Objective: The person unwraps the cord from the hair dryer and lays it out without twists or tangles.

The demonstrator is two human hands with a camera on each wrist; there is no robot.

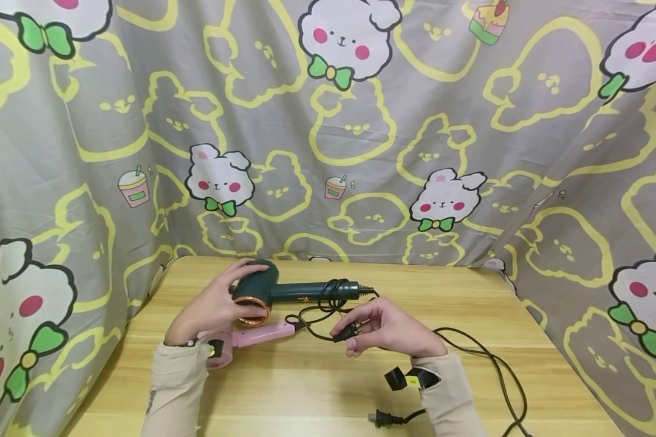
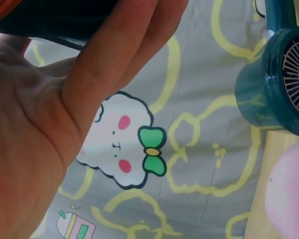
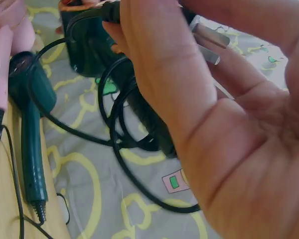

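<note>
My left hand (image 1: 210, 306) grips the barrel of a dark green hair dryer (image 1: 300, 292) with a copper-coloured rim. Its handle points right, with black cord (image 1: 334, 290) looped about it. To the right of that handle, my right hand (image 1: 393, 331) pinches the dryer's black plug (image 1: 345, 332); two metal prongs (image 3: 209, 46) show past the fingers in the right wrist view. A pink hair dryer (image 1: 265, 334) lies on the table below the left hand. In the right wrist view a second dark green dryer (image 3: 34, 149) lies beside it; the held one seems to hide it in the head view.
Near the front edge of the wooden table (image 1: 284, 394) lies another black plug (image 1: 385, 418). A loose black cord (image 1: 497, 358) curves over the table's right side. A patterned grey curtain (image 1: 284, 121) stands behind and at both sides.
</note>
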